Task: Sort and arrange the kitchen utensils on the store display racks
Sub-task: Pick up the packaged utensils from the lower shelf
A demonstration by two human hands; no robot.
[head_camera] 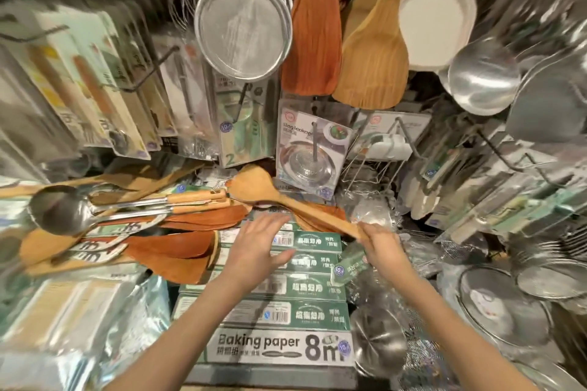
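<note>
A light wooden spatula (273, 197) is held by its handle end in the right hand (381, 241), fingers curled round the wood; its blade is pointed up and left, raised over the pile of darker wooden spatulas (190, 232) lying on the shelf. The very tip of the handle is hidden inside the grip. The left hand (254, 247) is spread flat, fingers straight and holding nothing, just above the stacked green baking paper boxes (286, 289); whether the palm is touching the top box cannot be told. To the left, two steel ladles (63, 209) with wooden grips are laid across the spatula pile, and the edges there are smeared by blur. Behind the raised blade, a carded sink strainer pack (309, 152) is hung on a hook, partly covered by the blade's edge. Above, a round mesh strainer (243, 25), two hanging wooden spatulas (343, 41) and a white rice paddle (435, 13) are cut off by the top border. At the right, steel sieves (508, 292) are crowded together and blurred. Little open room is left: only the gap over the boxes between the two hands.
</note>
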